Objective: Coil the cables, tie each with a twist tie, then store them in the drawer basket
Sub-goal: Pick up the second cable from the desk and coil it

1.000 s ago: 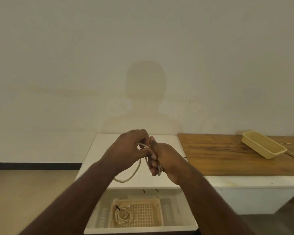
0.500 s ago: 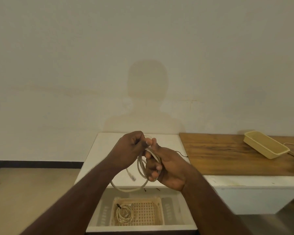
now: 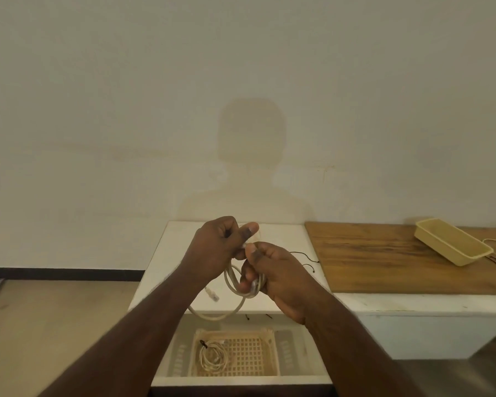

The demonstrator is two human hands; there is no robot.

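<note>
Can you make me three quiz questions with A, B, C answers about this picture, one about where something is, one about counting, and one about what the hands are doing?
1. Where is the yellow tray?
A. On the wooden top
B. In the drawer
C. On the floor

2. How many tied cable bundles lie in the drawer basket?
A. None
B. One
C. Three

3. What is happening with the cable in the hands?
A. It lies flat on the white top
B. It is partly coiled, one plug end hanging loose
C. It is tied with a twist tie

Answers:
1. A, the tray rests at the far right of the wooden top.
2. B, a single tied bundle sits in the basket's left side.
3. B, the left hand and right hand hold loops, and the plug dangles below.
</note>
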